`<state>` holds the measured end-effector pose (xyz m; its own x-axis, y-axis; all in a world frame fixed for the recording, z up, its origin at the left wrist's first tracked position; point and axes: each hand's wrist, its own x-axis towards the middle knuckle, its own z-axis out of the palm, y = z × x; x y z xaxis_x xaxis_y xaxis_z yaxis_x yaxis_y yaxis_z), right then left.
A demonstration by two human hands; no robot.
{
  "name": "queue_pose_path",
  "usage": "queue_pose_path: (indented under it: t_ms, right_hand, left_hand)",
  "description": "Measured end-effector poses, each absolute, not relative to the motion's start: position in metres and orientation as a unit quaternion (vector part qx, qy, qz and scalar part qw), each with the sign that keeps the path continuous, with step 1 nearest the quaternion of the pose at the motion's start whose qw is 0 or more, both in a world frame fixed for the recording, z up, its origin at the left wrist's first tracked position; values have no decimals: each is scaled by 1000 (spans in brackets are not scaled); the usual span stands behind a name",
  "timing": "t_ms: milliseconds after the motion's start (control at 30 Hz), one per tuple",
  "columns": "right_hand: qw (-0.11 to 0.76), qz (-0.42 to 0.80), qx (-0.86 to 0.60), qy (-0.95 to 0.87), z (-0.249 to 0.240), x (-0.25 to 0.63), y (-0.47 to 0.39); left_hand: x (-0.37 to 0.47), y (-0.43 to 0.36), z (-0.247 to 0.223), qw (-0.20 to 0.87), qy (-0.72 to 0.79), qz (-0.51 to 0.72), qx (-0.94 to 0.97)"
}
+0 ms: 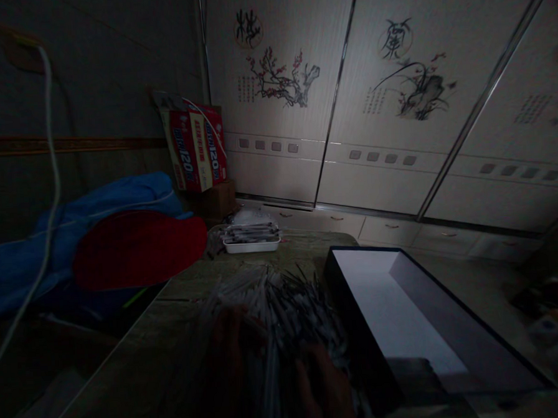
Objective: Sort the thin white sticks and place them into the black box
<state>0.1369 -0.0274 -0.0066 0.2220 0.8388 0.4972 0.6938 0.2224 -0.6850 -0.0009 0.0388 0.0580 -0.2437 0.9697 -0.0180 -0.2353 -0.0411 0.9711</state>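
A heap of thin pen-like sticks (288, 308), pale on the left and darker on the right, lies on the table; the dim light hides their exact kind. My left hand (230, 342) rests at the heap's left side, its fingers apart against the pale sticks. Over the near right part of the heap is my right hand (324, 384), fingers spread and touching the dark sticks. I make out nothing gripped in either hand. Right of the heap stands an open box (415, 308) with a white inside. A dark bundle (415, 376) lies at its near end.
At the table's (172, 320) far edge sits a white tray (253, 244) full of similar sticks. Blue cloth (119, 195) and a red round item (141, 250) lie left. A red carton (196, 148) stands behind, near sliding cabinet doors (272, 78). A white cable (50, 183) hangs left.
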Motion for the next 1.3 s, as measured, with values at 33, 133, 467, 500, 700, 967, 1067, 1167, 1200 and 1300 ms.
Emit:
queue_pose_path:
  t_ms: [33, 133, 467, 500, 700, 967, 1067, 1167, 1200, 1300]
  right_hand:
    - [473, 70, -618, -624, -7, 136, -29]
    - [472, 60, -589, -654, -8, 134, -29]
    - [462, 60, -582, -667, -13, 134, -27]
    - [468, 61, -581, -663, -13, 133, -27]
    - [502, 140, -618, -589, -12, 132, -31]
    - [555, 139, -651, -499, -26, 154, -30]
    - [569, 193, -625, -498, -18, 159, -23]
    - [591, 202, -618, -478, -11, 161, -20]
    - [594, 197, -622, -470, -9, 161, -20]
    - [588, 186, -637, -463, -8, 162, -19]
  left_hand:
    - [-2, 40, 57, 496, 490, 621, 357]
    - [-4, 43, 51, 506, 500, 624, 324]
    - [-2, 40, 51, 489, 499, 603, 385]
    - [-1, 40, 51, 480, 510, 598, 391]
    - [0, 39, 46, 447, 501, 580, 462]
    - [11, 23, 38, 609, 377, 390, 579]
    - [13, 29, 28, 693, 338, 472, 427]
    - [9, 43, 17, 711, 310, 547, 316]
    - [6, 47, 13, 712, 301, 565, 289]
    - [-4, 56, 6, 721, 261, 610, 198]
